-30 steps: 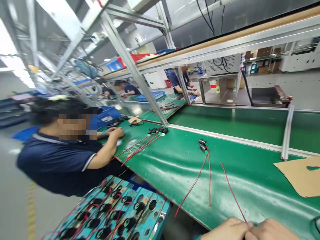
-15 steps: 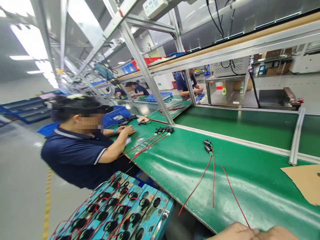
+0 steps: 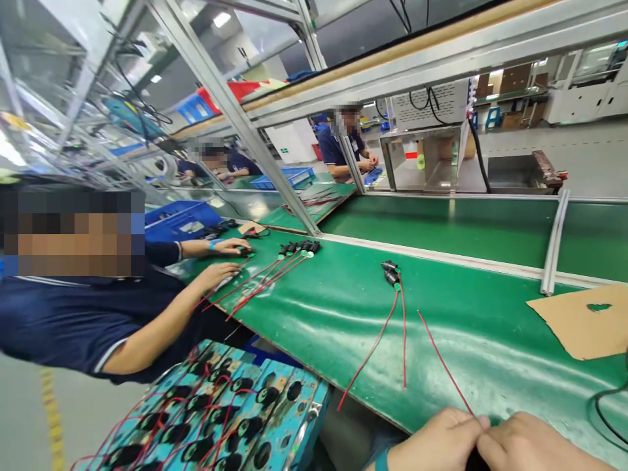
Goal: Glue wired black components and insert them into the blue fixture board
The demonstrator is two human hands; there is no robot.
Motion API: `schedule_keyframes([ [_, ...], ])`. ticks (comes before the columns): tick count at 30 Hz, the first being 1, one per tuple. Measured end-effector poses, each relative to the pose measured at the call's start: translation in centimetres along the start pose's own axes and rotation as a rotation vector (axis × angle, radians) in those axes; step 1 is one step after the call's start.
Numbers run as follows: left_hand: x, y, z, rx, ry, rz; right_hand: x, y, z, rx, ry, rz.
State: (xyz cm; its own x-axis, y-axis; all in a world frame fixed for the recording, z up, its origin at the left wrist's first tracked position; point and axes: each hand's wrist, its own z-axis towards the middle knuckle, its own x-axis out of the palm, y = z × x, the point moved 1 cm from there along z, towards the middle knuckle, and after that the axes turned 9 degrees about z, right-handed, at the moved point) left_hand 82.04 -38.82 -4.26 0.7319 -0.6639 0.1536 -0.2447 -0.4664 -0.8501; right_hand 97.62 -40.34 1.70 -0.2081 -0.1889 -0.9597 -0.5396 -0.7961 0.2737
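My left hand (image 3: pixel 444 437) and my right hand (image 3: pixel 532 443) meet at the lower right, above the near edge of the green bench. The fingers of both are closed together around a small black part (image 3: pixel 475 459), mostly hidden by them. A thin red wire (image 3: pixel 444 356) runs from between the fingertips away across the bench top. Farther along lie two black connector-like parts (image 3: pixel 391 273), each with a red wire trailing toward me. They are apart from my hands.
A turquoise fixture block (image 3: pixel 275 409) with black parts and red wires in its holes stands at lower left. A co-worker (image 3: pixel 147 327) sits at the left, near several black parts (image 3: pixel 299 247). Cardboard (image 3: pixel 581 320) lies right; a metal post (image 3: pixel 235 124) rises behind.
The view has shifted, bringing more of my hands into sight, still together; the black part between them now shows. The co-worker's hands have moved apart.
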Motion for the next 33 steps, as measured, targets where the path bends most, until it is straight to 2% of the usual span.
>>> schedule_keyframes([
  [3, 0.8, -1.1, -0.8, 0.002, -0.015, -0.093, -0.5, 0.5, 0.2, 0.009, 0.022, -0.006],
  [6, 0.5, -1.7, -1.1, 0.020, -0.049, -0.135, -0.2, -0.1, 0.5, -0.007, 0.029, -0.053],
  [8, 0.1, -1.7, -1.1, 0.019, -0.075, -0.113, -0.1, -0.8, 0.4, 0.034, -0.072, -0.037],
  [11, -0.2, -1.4, -1.3, 0.039, -0.143, -0.060, -0.6, -1.1, 0.0, 0.156, -0.293, 0.119],
  [14, -0.4, -1.0, -1.6, 0.099, -0.249, -0.019, -1.6, -0.8, -0.4, 0.244, -0.396, 0.308],
  [16, -0.6, -0.8, -1.7, 0.130, -0.294, -0.002, -2.4, -0.6, -0.4, 0.246, -0.350, 0.368],
  [19, -0.6, -0.7, -1.5, 0.154, -0.326, 0.022, -3.3, -0.4, 0.2, 0.206, -0.145, 0.342],
  [21, -0.4, -0.6, -1.4, 0.145, -0.326, 0.016, -3.2, -0.2, 0.6, 0.159, 0.007, 0.313],
  [23, 0.0, -0.5, -1.4, 0.110, -0.267, -0.010, -2.4, -0.1, 0.8, 0.133, 0.102, 0.303],
  [27, 0.2, 0.0, -0.7, 0.018, -0.100, -0.013, 0.9, -0.6, 0.7, 0.124, 0.121, 0.143],
  [30, -0.3, 0.4, 0.1, -0.012, -0.082, 0.006, 2.6, -1.5, 0.9, 0.040, 0.149, 0.053],
  [33, -0.7, 0.6, 0.7, -0.013, -0.085, 0.025, 2.8, -2.3, 1.2, 0.060, 0.245, 0.083],
])
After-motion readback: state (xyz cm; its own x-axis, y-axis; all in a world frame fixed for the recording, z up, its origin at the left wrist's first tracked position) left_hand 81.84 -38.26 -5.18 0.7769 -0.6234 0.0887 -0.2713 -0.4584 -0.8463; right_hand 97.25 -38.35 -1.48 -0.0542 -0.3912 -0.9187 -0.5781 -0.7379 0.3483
